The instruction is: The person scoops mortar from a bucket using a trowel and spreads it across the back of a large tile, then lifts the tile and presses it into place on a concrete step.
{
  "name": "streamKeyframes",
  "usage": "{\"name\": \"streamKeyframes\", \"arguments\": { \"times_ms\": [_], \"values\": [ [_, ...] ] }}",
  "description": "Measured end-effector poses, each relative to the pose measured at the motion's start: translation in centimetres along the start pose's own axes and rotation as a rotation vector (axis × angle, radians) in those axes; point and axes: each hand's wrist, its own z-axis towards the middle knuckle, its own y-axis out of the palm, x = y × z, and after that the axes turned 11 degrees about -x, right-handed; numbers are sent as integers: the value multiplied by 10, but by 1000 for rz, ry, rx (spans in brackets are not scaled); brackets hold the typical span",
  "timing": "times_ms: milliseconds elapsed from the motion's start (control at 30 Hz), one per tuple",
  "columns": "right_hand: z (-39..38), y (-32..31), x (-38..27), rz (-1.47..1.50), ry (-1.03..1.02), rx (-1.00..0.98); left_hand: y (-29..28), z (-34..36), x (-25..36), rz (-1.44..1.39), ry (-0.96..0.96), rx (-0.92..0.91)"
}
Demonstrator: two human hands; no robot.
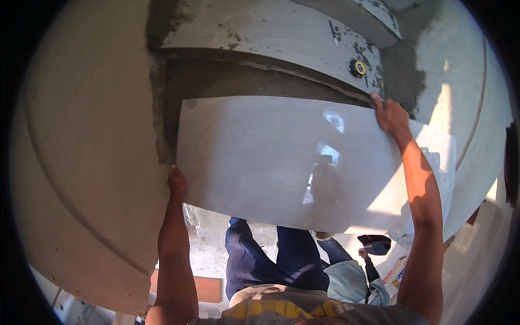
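Note:
A large, glossy, light grey tile (260, 157) spans the middle of the view, reflecting bright patches. My left hand (176, 182) is closed on its left edge, near the wall; most of its fingers are hidden. At the far edge, toward the right, my right hand (391, 115) grips the same tile with the arm reaching across its surface. Beyond the tile lies a strip of dark grey mortar (216, 78), partly covered by it. A paler step surface (260, 32) with spattered mortar rises past that strip.
On the step lie a yellow and black tape measure (357, 68) and a thin pen-like marker (333, 33). Walls flank both sides: the left wall (92, 135) and right wall (460, 70). Behind me at lower right, another person (352, 276) holds a dark object (375, 245).

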Motion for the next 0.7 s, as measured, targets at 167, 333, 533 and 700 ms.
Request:
{"name": "streamKeyframes", "arguments": {
  "times_ms": [167, 333, 533, 700],
  "values": [
    [28, -1, -27, 9, -20, -81, -14, 19, -32, -36, 14, 44],
    [44, 14, -31, 32, 27, -59, 0, 29, -7, 20, -39, 96],
    [74, 24, -32, 5, 27, 3, 3, 48, 24, 32, 27, 129],
    [108, 17, -47, -7, 9, 3, -3, 77, 33, 20, 22, 210]
  ]
}}
